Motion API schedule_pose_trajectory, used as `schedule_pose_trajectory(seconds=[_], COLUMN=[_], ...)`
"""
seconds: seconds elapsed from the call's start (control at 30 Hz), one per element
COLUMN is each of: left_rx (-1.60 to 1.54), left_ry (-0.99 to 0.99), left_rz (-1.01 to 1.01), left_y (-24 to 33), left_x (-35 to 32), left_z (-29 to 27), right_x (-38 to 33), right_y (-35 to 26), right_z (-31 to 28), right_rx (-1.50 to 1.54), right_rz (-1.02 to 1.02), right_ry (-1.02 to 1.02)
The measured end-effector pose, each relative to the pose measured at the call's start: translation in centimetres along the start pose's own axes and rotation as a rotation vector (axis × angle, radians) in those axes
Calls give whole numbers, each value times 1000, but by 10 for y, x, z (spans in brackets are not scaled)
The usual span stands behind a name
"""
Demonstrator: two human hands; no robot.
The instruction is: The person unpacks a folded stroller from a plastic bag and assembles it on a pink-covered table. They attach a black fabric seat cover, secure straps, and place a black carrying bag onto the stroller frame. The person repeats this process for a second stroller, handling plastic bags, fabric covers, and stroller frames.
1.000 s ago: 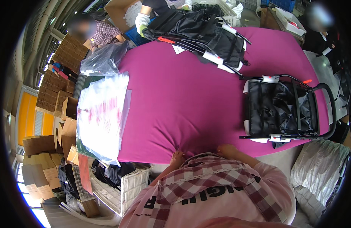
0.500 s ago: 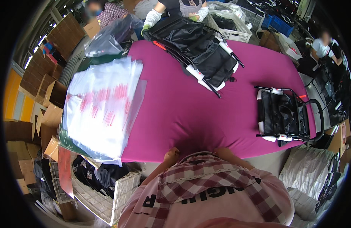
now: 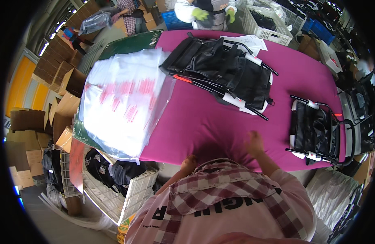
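Observation:
At the near edge of the magenta table cover, my left hand has its fingers curled in; whether they grip the cloth is hidden. My right hand is raised over the cover, slightly blurred, fingers apart and holding nothing. Beyond it lies a large folded black stroller with white padded tubes and a red strip. A smaller black folded frame with fabric and a curved handle rests at the right end. Neither hand touches these. Left of my hands is a stack of clear plastic bags with red print.
Across the table stands a co-worker with green gloves, beside white papers and a white crate. Another person carries a dark wrapped bundle. A crate of black parts sits below left; cardboard boxes stand farther left.
The large stroller has shifted toward me and right, and the co-worker's gloves have left it. My right hand has lifted off the table edge. Papers now show behind the stroller; the dark bundle moved away left.

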State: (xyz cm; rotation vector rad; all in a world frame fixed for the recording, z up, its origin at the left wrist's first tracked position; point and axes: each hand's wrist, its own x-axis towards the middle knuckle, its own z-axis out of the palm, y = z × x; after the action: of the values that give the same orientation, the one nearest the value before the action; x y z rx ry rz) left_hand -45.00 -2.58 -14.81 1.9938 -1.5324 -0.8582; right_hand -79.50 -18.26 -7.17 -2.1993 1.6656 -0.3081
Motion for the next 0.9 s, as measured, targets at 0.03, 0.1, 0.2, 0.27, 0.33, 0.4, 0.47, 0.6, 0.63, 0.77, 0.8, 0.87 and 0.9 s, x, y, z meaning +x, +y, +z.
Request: schedule_pose_trajectory(seconds=[0.03, 0.1, 0.2, 0.27, 0.33, 0.4, 0.47, 0.6, 0.63, 0.77, 0.8, 0.87, 0.9], left_rx=[-10, 13, 52, 20, 48, 11, -86, -2, -24, -172, -268, -293, -302], left_ry=[-16, -57, -19, 9, -51, -128, -205, -97, -104, 0, -28, 139, 240], left_rz=[-16, -38, -167, -171, -241, -305, -417, -436, -458, -387, -404, -427, -404], left_y=[2, -4, -34, -20, -14, -15, -26, -14, -7, -2, 0, 25, 17], left_x=[-5, -9, -25, -37, -46, -49, -70, -72, -69, -47, -36, -16, -5], left_z=[-4, -9, -8, -11, -14, -13, -14, -15, -15, -14, -14, -23, -21], right_x=[17, 43, 82, 100, 109, 126, 129, 125, 123, 100, 81, 39, 26], right_y=[3, 35, 58, 79, 103, 119, 80, 66, 70, 45, 26, -52, -71], right_z=[-19, -30, -43, -43, -31, -16, -26, -33, -37, -19, -1, -1, 13], right_rx=[-47, -152, -161, -144, -120, -81, -89, -234, -295, -83, 49, 203, 402], right_rz=[152, 359, 388, 426, 431, 395, 442, 421, 391, 135, 29, -172, -237], right_ry=[10, 43, 71, -4, -104, -192, -198, -220, -217, -327, -301, -402, -591])
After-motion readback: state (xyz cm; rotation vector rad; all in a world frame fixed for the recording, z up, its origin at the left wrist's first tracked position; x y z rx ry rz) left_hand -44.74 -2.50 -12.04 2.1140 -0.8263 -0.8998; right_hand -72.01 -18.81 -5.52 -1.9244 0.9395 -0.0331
